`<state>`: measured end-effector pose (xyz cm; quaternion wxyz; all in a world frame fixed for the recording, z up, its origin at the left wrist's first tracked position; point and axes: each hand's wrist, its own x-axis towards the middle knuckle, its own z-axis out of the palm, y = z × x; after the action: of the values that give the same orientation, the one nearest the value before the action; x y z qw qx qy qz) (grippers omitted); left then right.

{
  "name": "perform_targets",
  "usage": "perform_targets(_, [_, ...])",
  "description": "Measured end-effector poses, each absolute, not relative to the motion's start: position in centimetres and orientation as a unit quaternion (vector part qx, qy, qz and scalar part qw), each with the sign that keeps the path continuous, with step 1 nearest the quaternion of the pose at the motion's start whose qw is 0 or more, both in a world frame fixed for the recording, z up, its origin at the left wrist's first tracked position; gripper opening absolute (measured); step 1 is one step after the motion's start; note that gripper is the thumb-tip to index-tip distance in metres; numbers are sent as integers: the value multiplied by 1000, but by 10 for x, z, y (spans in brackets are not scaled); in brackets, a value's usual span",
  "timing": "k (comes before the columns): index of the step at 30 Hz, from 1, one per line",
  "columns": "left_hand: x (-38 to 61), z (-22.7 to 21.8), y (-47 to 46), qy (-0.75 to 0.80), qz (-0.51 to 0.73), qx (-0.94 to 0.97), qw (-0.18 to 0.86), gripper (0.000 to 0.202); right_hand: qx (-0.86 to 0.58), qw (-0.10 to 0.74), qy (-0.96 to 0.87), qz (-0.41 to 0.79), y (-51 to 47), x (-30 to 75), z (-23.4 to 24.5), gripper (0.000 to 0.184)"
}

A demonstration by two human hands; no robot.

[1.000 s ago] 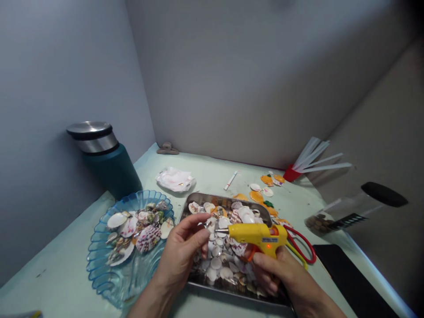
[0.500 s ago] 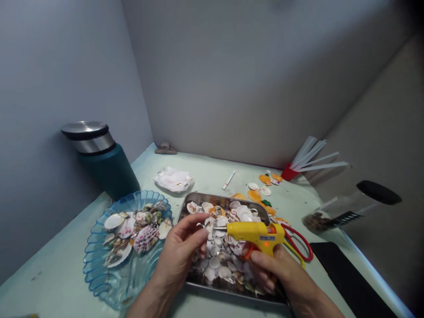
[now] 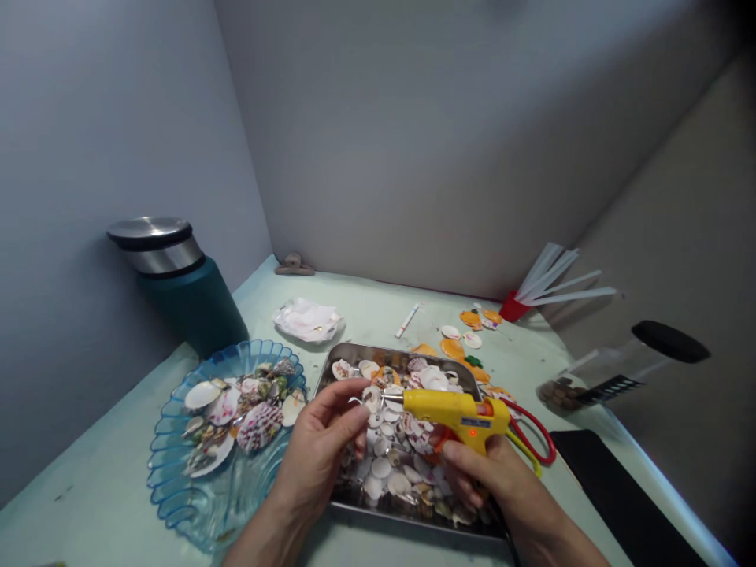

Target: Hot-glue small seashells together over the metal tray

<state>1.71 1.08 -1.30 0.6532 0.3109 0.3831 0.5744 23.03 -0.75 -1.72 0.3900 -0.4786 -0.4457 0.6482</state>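
Glue gun (image 3: 449, 408) | held in right fingers (image 3: 466, 461) | nozzle (image 3: 392, 398) near left fingers (image 3: 350, 427): narrow, contents unclear

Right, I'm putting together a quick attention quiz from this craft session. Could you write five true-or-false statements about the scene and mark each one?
1. The right hand holds a yellow glue gun. True.
2. The gun's nozzle points away from the left hand. False: the nozzle points toward the left hand.
3. Shells lie on the blue plate. True.
4. The teal bottle stands to the right of the metal tray. False: the bottle is to the left of the tray, behind the plate.
5. White sticks lean in a red cup. True.
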Motion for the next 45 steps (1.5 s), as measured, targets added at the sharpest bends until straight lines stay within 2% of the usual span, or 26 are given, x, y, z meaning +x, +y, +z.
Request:
perform_targets(12, [17, -8, 11, 381, 572, 295, 663, 32, -503, 403, -490, 588, -11, 229, -24, 44])
perform_targets(19, [17, -8, 10, 378, 573, 297, 664, 33, -519, 446, -520, 512, -9, 231, -34, 29])
perform_targets(26, [17, -10, 11, 379, 573, 293, 665, 26, -526, 445, -518, 507, -9, 228, -33, 26])
perform_targets(45, [16, -17, 13, 427, 563, 329, 626, 32, -537, 424, -534, 496, -7, 228, -29, 25])
